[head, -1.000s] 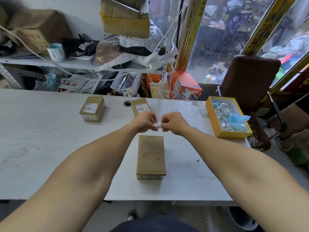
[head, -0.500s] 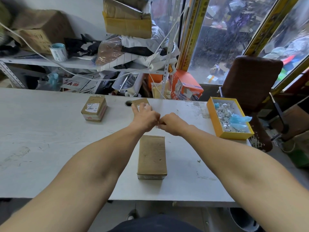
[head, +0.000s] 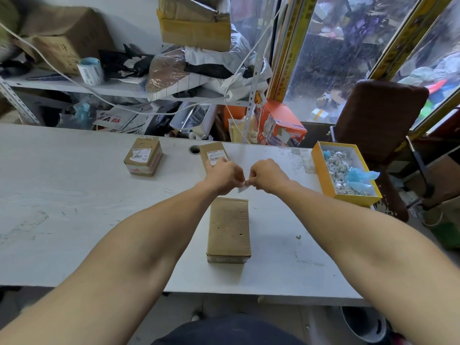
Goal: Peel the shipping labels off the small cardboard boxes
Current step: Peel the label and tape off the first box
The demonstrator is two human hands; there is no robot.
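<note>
Both hands, left hand (head: 224,176) & right hand (head: 267,175), pinch a balled-up label scrap (head: 244,187) above the bare box (head: 229,230) mid-counter (2 labelled boxes wait near the far edge); sticky scrap could cling to fingers, missing the yellow tray (head: 321,170).

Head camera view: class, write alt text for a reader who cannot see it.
Both hands, left hand and right hand, pinch a small white label scrap above a bare cardboard box on a white table.
</note>
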